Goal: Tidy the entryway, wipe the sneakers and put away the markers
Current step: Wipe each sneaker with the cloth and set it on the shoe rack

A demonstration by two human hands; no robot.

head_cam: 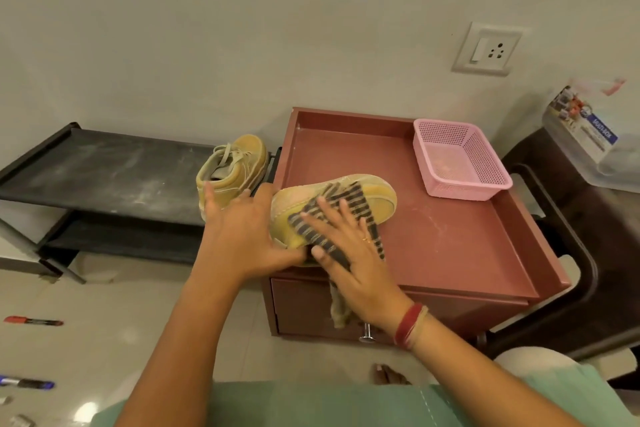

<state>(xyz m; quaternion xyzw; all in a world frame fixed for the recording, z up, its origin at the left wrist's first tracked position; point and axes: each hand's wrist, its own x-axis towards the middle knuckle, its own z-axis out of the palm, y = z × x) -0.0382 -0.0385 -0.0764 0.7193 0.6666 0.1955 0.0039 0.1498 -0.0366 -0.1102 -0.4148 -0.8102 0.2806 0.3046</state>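
You're wiping 1st sneaker (381,194) on counter (450,253): R hand (346,246) flat, pressing cloth (349,198); L hand (242,236) spread, bracing it; markers (33,321) waiting on floor.

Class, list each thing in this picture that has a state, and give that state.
Near sneaker: on its side on the cabinet.
Far sneaker: upright on the rack.
Striped cloth: pressed on near sneaker by right hand.
Left hand: open, touching near sneaker.
Pink basket: upright, apparently empty.
Drawer: shut.
Red marker: lying on floor.
Blue marker: lying on floor.
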